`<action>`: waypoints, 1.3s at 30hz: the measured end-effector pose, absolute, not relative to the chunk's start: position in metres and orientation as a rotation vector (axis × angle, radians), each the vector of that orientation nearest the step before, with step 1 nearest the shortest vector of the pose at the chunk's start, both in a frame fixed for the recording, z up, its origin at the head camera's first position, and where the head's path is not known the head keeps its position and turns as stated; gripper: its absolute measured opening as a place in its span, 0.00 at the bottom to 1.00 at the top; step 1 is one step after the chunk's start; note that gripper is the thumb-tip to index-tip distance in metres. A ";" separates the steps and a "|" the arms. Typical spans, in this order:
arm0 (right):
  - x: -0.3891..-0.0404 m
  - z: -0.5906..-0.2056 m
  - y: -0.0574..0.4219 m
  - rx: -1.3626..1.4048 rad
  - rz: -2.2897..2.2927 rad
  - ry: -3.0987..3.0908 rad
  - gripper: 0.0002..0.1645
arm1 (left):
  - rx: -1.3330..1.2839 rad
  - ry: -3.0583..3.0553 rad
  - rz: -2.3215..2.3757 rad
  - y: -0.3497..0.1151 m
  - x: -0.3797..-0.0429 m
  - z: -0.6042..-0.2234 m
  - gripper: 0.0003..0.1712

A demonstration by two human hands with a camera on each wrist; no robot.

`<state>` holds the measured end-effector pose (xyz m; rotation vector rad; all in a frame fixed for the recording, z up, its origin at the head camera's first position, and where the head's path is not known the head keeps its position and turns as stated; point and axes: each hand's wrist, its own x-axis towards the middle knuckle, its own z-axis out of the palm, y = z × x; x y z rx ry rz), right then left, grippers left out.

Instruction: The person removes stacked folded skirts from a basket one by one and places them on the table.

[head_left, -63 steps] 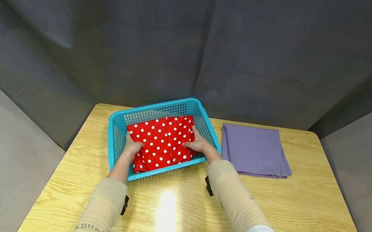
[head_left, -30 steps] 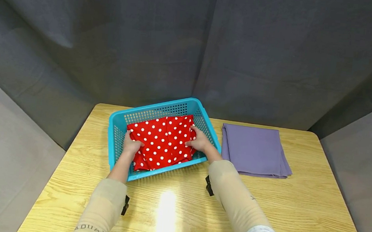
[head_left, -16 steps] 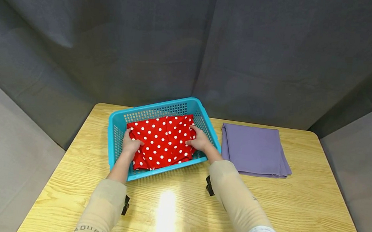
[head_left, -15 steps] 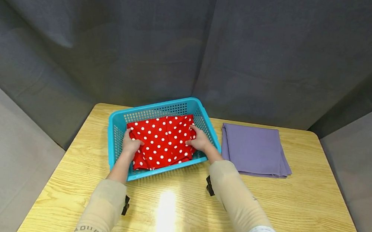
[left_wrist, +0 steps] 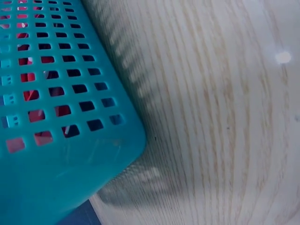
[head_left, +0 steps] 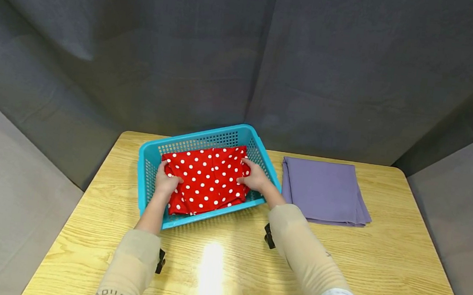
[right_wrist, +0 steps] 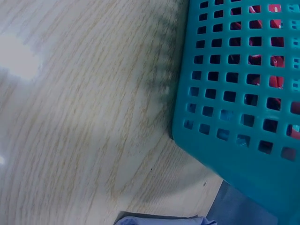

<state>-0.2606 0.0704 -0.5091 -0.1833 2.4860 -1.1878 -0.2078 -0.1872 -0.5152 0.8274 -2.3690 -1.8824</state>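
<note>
A red cloth with white polka dots [head_left: 203,177] lies folded inside a blue plastic basket [head_left: 203,134]. My left hand [head_left: 167,180] grips its left edge, the thumb on top and the other fingers down over the side. At the opposite edge, my right hand [head_left: 255,177] holds the cloth in much the same way, its wrist crossing the basket's near right corner. Fingertips of both hands are partly hidden. In the wrist views the basket's perforated wall [left_wrist: 70,89] hides the hands, and bits of red show through its holes [right_wrist: 276,61].
A folded purple cloth [head_left: 322,189] lies on the wooden table [head_left: 224,270] to the right of the basket. Behind the table hangs a dark grey curtain [head_left: 185,57], close to the basket's far rim.
Both hands have stayed on the cloth's sides. The left hand has shifted slightly away from me, and the right hand slightly rightward; the cloth's near edge has moved a little away. The basket stays put.
</note>
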 end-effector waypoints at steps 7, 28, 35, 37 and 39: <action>-0.259 -0.505 0.072 -0.183 -1.237 2.483 0.42 | 0.782 -2.367 -1.891 -0.188 -0.208 -0.512 0.48; -0.256 -0.487 0.079 -0.304 -1.434 2.481 0.43 | 0.675 -2.258 -1.946 -0.193 -0.205 -0.500 0.46; -0.253 -0.477 0.081 -0.341 -1.462 2.481 0.42 | 0.669 -2.247 -1.966 -0.195 -0.203 -0.492 0.46; -0.252 -0.474 0.082 -0.335 -1.466 2.482 0.42 | 0.653 -2.243 -1.972 -0.195 -0.204 -0.489 0.46; -0.251 -0.472 0.084 -0.328 -1.469 2.479 0.42 | 0.637 -2.235 -1.982 -0.195 -0.204 -0.486 0.46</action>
